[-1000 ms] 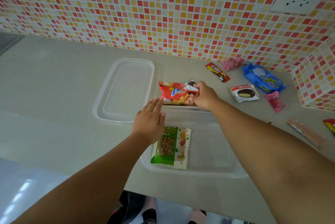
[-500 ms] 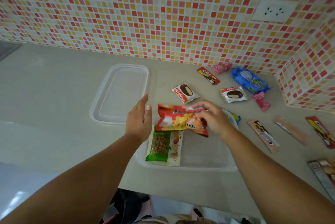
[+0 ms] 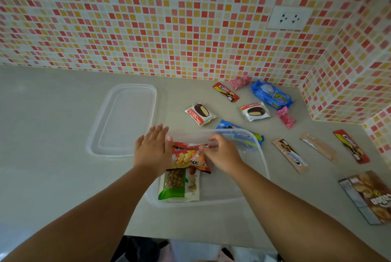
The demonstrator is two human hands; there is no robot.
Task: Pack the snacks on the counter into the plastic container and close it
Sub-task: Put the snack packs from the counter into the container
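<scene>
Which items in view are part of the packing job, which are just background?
Job: plastic container; lid; red snack bag in both hands; green nut pouch; Choco Pies; blue pack; brown box.
Background: wall socket; tiled wall.

container (image 3: 261, 155) right half free | left half blocked: green pouch (image 3: 177, 185), red bag (image 3: 188, 157)

One head-worn view looks forward and steeply down, close over the grey stone bench (image 3: 53, 126), facing the mosaic-tiled wall (image 3: 148, 18) behind it.
</scene>
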